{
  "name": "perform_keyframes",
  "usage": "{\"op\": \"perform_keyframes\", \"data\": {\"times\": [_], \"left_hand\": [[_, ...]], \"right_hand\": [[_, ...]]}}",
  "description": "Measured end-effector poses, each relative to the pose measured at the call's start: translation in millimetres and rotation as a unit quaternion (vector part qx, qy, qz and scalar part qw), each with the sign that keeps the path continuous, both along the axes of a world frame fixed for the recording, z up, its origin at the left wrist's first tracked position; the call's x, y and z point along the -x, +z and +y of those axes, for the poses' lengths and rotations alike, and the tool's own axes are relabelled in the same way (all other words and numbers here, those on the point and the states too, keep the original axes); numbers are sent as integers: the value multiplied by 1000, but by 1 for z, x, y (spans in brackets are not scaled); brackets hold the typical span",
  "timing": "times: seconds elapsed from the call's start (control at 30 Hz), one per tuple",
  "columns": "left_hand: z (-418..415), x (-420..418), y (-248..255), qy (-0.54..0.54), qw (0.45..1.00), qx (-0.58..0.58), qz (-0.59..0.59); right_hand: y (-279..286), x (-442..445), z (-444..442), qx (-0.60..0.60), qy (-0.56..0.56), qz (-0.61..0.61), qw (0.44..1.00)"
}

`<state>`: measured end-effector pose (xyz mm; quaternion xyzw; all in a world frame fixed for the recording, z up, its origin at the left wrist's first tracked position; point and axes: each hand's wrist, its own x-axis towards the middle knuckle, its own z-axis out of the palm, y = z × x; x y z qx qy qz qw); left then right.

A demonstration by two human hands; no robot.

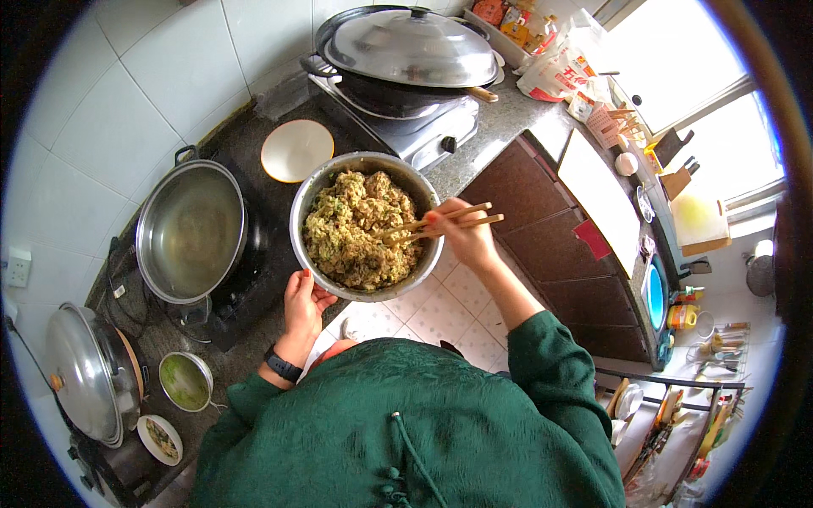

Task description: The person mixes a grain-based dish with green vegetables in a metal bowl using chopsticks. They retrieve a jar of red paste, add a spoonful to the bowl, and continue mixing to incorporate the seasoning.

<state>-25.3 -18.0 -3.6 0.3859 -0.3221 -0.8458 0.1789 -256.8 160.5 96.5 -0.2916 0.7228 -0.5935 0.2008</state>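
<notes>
A large steel bowl (298, 254) filled with a chunky green and brown mixture (362, 235) is before me, at the counter's edge. My left hand (306, 306), with a dark watch at the wrist, grips the bowl's lower left rim. In my right hand (467, 238) is a pair of wooden chopsticks (460, 219), their tips in the mixture. Behind the bowl lies a white dish with an orange rim (297, 151). To the left, a steel pan (190, 228) holds a cloudy liquid.
A lidded wok (409, 51) sits on a gas stove (438, 136) at the back. At left stand a lidded pot (82, 374), a strainer with green residue (185, 381), a small bowl of food (160, 440) and cables. A white board (600, 197) lies on the right counter.
</notes>
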Motion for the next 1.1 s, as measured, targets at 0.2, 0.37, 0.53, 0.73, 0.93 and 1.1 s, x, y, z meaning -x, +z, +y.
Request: {"op": "perform_keyframes", "data": {"times": [0.2,0.37,0.53,0.73,0.93,1.1], "left_hand": [[-2,-1,-7,5,1000,3,10],[-7,-5,-10,-1,1000,8,-4],[-9,-12,-9,-1,999,-18,-41],[-15,-61,-50,-156,983,72,-72],[8,-37,-115,-363,903,157,-164],[45,12,-135,-402,864,210,-216]], "right_hand": [[-60,20,14,-17,-132,-56,989],[-53,16,6,-136,-164,-22,977],[-38,18,35,-236,-36,-60,969],[-117,0,161,-22,-205,-182,961],[-238,-148,391,-446,-348,-160,809],[-304,-358,512,-518,-470,-223,680]]}}
